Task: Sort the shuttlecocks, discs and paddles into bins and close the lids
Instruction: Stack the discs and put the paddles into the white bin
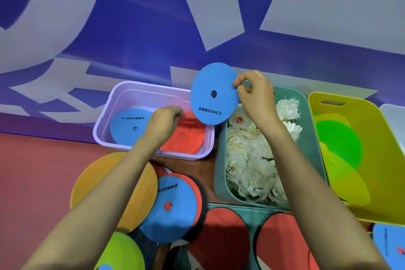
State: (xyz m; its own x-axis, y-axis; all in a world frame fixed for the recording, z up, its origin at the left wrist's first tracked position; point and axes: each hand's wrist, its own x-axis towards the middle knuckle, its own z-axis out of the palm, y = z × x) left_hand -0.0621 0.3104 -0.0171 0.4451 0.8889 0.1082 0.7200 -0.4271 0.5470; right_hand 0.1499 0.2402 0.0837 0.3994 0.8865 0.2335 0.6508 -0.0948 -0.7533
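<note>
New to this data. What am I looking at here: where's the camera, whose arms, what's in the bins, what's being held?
There is no robot. A person wears one wide-angle camera on the head, looking down, so the two bare arms coming in from the bottom are theirs.

The right hand pinches a blue disc by its edge, held up above the bins. The left hand reaches into the lilac bin, which already holds a blue and a red disc; whether it grips anything is unclear.

The teal bin is full of white shuttlecocks. The yellow bin holds green and yellow discs. More discs and some red rounds lie loose near the person. No lids are on the bins.
</note>
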